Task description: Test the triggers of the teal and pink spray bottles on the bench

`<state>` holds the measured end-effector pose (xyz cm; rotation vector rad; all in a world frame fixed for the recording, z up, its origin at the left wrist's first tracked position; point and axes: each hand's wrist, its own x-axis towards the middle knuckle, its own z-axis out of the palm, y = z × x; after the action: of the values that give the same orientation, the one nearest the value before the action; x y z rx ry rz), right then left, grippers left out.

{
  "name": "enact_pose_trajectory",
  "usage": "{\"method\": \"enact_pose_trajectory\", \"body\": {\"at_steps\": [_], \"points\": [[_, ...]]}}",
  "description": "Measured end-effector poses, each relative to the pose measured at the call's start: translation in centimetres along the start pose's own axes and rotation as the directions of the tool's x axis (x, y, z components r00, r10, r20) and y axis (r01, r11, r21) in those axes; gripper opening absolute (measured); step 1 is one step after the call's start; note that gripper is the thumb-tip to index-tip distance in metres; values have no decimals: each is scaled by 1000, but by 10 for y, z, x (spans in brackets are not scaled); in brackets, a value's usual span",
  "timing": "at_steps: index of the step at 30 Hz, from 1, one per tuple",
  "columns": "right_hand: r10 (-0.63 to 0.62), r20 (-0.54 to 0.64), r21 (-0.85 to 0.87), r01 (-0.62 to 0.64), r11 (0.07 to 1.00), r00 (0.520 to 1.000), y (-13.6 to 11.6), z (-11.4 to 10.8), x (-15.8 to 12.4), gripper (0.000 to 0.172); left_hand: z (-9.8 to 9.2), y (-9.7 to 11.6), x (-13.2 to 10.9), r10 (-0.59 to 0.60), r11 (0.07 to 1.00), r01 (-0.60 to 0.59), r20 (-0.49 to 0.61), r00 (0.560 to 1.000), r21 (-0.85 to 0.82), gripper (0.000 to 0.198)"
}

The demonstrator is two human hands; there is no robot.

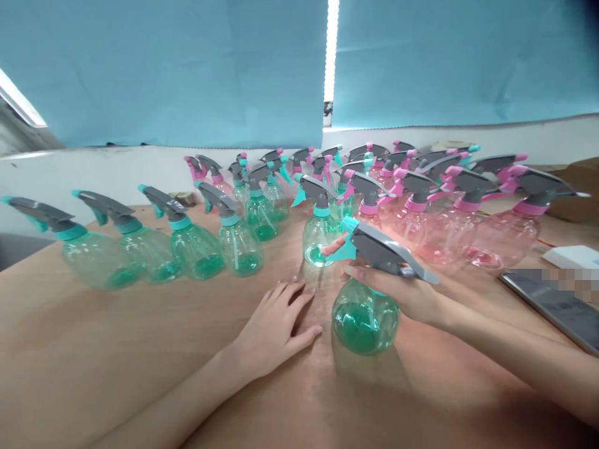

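Observation:
My right hand (397, 290) grips a green spray bottle (365, 321) round its neck, just under the grey head with its turquoise trigger and nozzle. The bottle is see-through and leans slightly. Flat on the wooden table (262, 405) lies my left hand (276, 324), fingers spread and nothing in it. Just beyond the hands stands another green spray bottle (321, 237). To the left, several green spray bottles (196, 249) form a row, their nozzles pointing left.
Several pink spray bottles (505, 234) crowd the right and back of the table, with some green ones among them. At the right edge lie a dark phone (552, 305) and a white box (573, 255). A cardboard box (578, 187) sits behind. Blue curtains (163, 68) hang at the back.

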<state>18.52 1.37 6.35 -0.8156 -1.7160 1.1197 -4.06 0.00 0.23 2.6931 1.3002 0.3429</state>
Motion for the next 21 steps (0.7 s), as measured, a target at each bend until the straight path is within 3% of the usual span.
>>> {"method": "enact_pose_trajectory", "body": {"at_steps": [13,21], "points": [[-16,-7,-22,16,1000,1000,-1,0,0,30,0,-1,0,1,1000,-2,8,1000,7,51],[-1,-15,-70,0,998,1000,2,-2,-1,12,-1,1,0,-1,1000,1,1,1000,-23,51]]}}
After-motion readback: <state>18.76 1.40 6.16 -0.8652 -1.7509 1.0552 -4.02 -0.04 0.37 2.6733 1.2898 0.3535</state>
